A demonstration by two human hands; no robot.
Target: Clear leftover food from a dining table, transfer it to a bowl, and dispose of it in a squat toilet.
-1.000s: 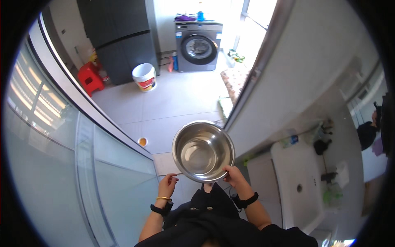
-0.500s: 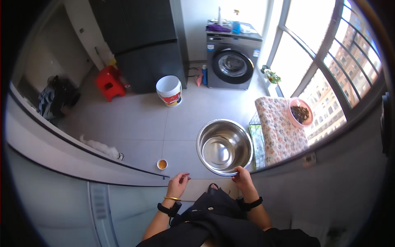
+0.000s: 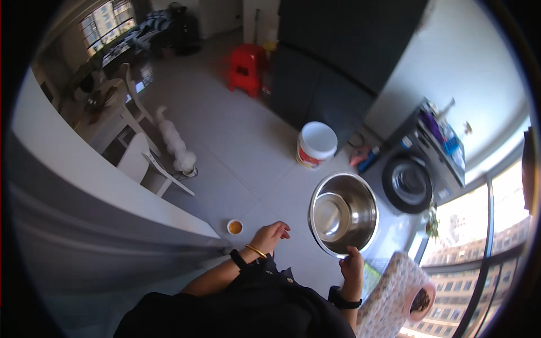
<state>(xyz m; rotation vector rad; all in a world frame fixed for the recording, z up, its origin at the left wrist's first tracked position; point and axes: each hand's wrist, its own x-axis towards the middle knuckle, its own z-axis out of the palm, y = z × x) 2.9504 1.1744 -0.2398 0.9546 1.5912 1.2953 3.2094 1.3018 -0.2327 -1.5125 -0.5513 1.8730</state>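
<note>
Far left of the fingers: white chairs point(image 3: 147, 163) and a small white dog point(image 3: 173, 143) on the grey floor point(image 3: 236, 135), well apart from both hands. A dog wandering underfoot could cause a stumble and a dropped bowl.

Just left of the left hand point(image 3: 270, 235): a pale wall edge point(image 3: 112, 186) running close by the forearm, tight room on that side. Down on the floor near that hand, a little cup point(image 3: 235, 227) with something orange inside; could be kicked over by a careless step.

Left hand empty, fingers point(image 3: 282, 228) loosely curled and half open, touching nothing.

Right of it, apart from those fingers: steel bowl point(image 3: 342, 214), empty, tipped toward the head, held in the air above the floor. Gripped only at its near rim by the right hand point(image 3: 352, 269), fingers pinched shut on the edge with the thumb over the lip. One-handed rim grip on a wide smooth bowl: likely to slip or swing if knocked.

Beyond the bowl: white bucket point(image 3: 316, 145) and dark cabinet point(image 3: 332, 73), open floor between. Further right: washing machine point(image 3: 408, 183), then windows point(image 3: 484, 236). Close under the right hand: flowered cushion point(image 3: 389, 298) with a pink dish point(image 3: 421, 301), little clearance there.
</note>
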